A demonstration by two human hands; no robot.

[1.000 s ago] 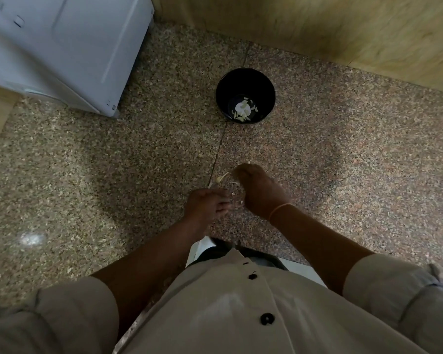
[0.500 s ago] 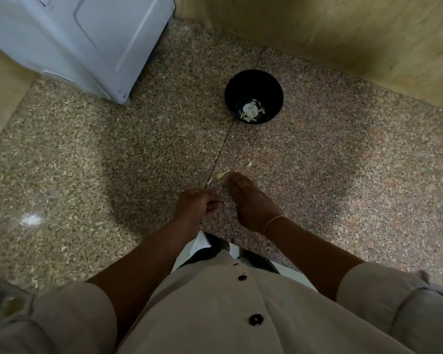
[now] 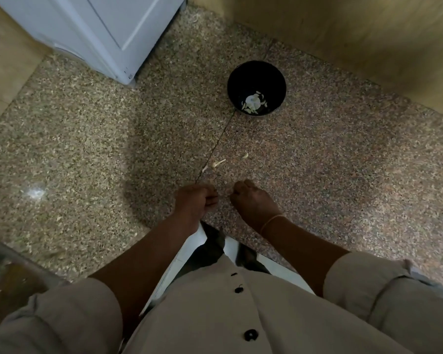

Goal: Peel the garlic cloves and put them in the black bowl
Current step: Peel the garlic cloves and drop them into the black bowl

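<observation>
The hands (image 3: pixel 224 200) had parted: left hand (image 3: pixel 193 200) clenched, right hand (image 3: pixel 253 201) curled, contents unseen; peel scraps (image 3: pixel 218 163) lay short of the bowl (image 3: pixel 256 72)

Black bowl (image 3: pixel 256 72) upright on speckled table, well beyond the fingers (image 3: pixel 211 200).

Bowl round, dark, open side up, holding pale garlic pieces (image 3: pixel 253 103) clustered at its bottom. Three pale garlic scraps (image 3: pixel 218 163) lie loose on the table between bowl and fingers, nearer the fingers, touching neither. Anything pinched in the fingers cannot be made out.
</observation>
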